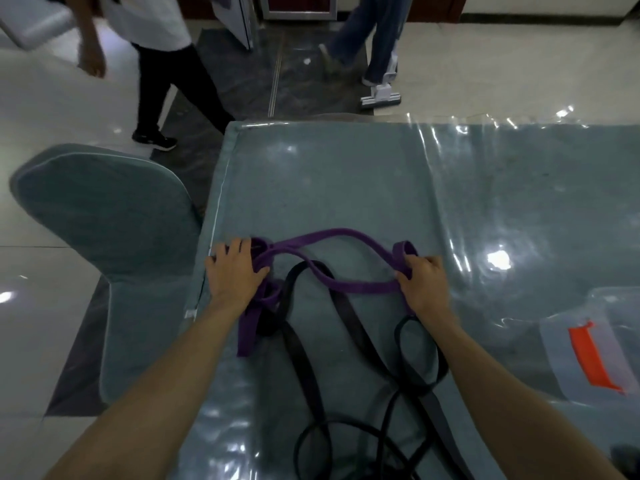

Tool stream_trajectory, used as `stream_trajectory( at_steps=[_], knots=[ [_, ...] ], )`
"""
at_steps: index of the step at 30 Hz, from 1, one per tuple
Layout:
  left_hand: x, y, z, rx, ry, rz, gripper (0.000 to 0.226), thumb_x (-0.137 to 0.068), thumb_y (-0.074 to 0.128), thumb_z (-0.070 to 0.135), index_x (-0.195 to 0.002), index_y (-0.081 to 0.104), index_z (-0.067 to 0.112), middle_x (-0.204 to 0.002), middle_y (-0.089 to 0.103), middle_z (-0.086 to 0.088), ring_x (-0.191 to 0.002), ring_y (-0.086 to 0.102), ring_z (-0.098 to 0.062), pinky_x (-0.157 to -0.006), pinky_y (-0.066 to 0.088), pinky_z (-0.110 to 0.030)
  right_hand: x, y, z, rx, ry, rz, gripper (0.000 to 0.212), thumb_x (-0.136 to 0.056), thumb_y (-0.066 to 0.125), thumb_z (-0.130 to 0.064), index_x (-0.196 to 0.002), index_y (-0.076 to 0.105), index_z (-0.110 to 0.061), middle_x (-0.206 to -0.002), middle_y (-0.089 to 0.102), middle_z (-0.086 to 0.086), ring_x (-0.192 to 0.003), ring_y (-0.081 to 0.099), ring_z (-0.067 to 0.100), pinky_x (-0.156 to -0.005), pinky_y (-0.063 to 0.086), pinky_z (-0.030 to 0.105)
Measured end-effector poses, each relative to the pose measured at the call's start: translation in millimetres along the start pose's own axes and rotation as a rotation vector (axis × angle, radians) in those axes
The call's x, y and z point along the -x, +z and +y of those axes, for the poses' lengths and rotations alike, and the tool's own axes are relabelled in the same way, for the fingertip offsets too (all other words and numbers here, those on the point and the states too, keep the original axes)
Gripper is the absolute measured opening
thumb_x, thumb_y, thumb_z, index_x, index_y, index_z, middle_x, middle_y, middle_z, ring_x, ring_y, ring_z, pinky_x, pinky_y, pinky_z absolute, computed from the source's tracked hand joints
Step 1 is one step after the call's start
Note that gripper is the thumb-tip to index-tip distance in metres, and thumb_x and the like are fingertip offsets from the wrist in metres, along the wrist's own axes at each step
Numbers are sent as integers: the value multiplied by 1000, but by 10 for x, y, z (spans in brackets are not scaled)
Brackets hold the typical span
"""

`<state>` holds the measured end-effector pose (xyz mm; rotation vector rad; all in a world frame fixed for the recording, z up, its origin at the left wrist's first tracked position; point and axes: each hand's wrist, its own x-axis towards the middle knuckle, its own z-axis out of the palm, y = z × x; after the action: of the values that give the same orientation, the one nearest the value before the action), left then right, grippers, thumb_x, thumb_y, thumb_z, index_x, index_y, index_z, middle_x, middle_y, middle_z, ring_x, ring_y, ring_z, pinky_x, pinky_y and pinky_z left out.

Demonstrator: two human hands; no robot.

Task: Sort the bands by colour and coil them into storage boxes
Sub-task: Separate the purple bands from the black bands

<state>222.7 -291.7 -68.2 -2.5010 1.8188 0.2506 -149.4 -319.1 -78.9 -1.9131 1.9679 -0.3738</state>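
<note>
Purple band [349, 233]: lies on the table [519, 202] near its left edge, drawn out in a long loop between the two hands; further purple lengths are bunched under and below the left hand, one end trailing toward the person.
Left hand [235, 271]: rests on the purple bunch, fingers spread and fairly straight, thumb lying against the strap; judged to be pinning the gathered end so it stays put.
Right hand [424, 282]: fingers curled round a small upright purple loop, grasping it; judged to be pulling slack out of the tangle or forming a coil turn.
Black bands [349, 327]: several long straps run from the middle of the table toward the near edge, looping over one another; one black loop crosses the purple band between the hands.
Obstruction: the black and purple lengths overlap; in my judgement the purple cannot be coiled cleanly until it is lifted free of the black loop.
Box [568, 341]: clear container with an orange part, near the right forearm, apart from the bands; contents cannot be told.
Table cover: clear plastic sheet, wrinkled and glaring at right.
Surroundings: chair [104, 220] just beside the table's left edge; two people walk on the floor beyond, well apart from the work.
</note>
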Motion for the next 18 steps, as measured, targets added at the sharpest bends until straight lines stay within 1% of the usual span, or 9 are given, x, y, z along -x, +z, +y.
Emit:
stream_trajectory(
  at_steps=[3, 6, 8, 9, 11, 13, 15, 17, 18],
  knots=[
    [19, -3, 8, 184, -125, -54, 85, -88, 75, 59, -153, 43, 15, -158, 42, -11, -146, 37, -35, -112, 40, -60, 94, -50, -18, -5, -47, -24, 23, -97, 71, -20, -115, 72, -6, -103, 71, 9, -110, 57, 33, -84, 51, 40],
    [-36, -40, -17, 244, -167, -96, 71, -88, 77, 56, -143, 54, 17, -148, 53, -8, -143, 40, -32, -112, 37, -59, 270, -70, -12, -5, -90, -87, 32, -97, 71, -21, -125, 67, -6, -114, 71, 11, -107, 66, 35, -82, 48, 35],
    [-62, -71, -30, 250, -125, -121, 54, -94, 74, 46, -135, 60, 14, -140, 61, -8, -134, 51, -33, -110, 42, -54, 439, -64, 9, -49, -47, -115, 42, -98, 72, -24, -135, 65, -7, -122, 72, 12, -109, 68, 33, -83, 47, 31],
    [-63, -77, -33, 276, -93, -136, 43, -98, 71, 39, -128, 63, 10, -132, 66, -11, -124, 59, -33, -104, 48, -50, 530, -53, 13, -92, -24, -108, 42, -98, 73, -25, -135, 65, -6, -121, 73, 13, -107, 69, 33, -84, 49, 32],
    [-31, -94, -44, 362, -69, -176, 32, -103, 66, 33, -115, 65, 4, -111, 71, -13, -102, 66, -32, -84, 52, -40, 679, -72, -31, -207, 15, -65, 33, -96, 75, -23, -124, 70, -7, -111, 76, 13, -98, 72, 32, -85, 58, 42],
    [46, -172, -51, 484, -84, -194, 28, -105, 62, 29, -99, 67, 3, -92, 68, -12, -90, 65, -30, -69, 45, -34, 771, -144, -82, -321, 15, -15, 18, -94, 77, -19, -111, 72, -19, -95, 78, -9, -87, 74, 11, -79, 62, 44],
    [157, -308, -59, 609, -76, -142, 31, -106, 60, 19, -76, 62, 9, -75, 63, -8, -80, 62, -27, -56, 37, -30, 860, -256, -171, -422, 25, 50, 29, -90, 81, -13, -113, 66, -24, -82, 70, -36, -81, 67, -16, -73, 58, 21],
    [302, -495, -66, 714, -47, -91, 33, -105, 60, 13, -72, 61, 11, -71, 60, -7, -74, 57, -22, -55, 34, -31, 955, -386, -256, -543, 74, 135, 32, -87, 85, -13, -115, 74, -24, -76, 64, -40, -78, 62, -23, -71, 48, 4],
    [402, -602, -68, 752, -37, -70, 31, -105, 61, 14, -74, 63, 9, -71, 60, -7, -71, 56, -21, -57, 33, -33, 1019, -451, -297, -590, 86, 168, 34, -86, 86, -15, -118, 75, -18, -75, 66, -37, -77, 63, -22, -68, 47, 1]
  ],
)
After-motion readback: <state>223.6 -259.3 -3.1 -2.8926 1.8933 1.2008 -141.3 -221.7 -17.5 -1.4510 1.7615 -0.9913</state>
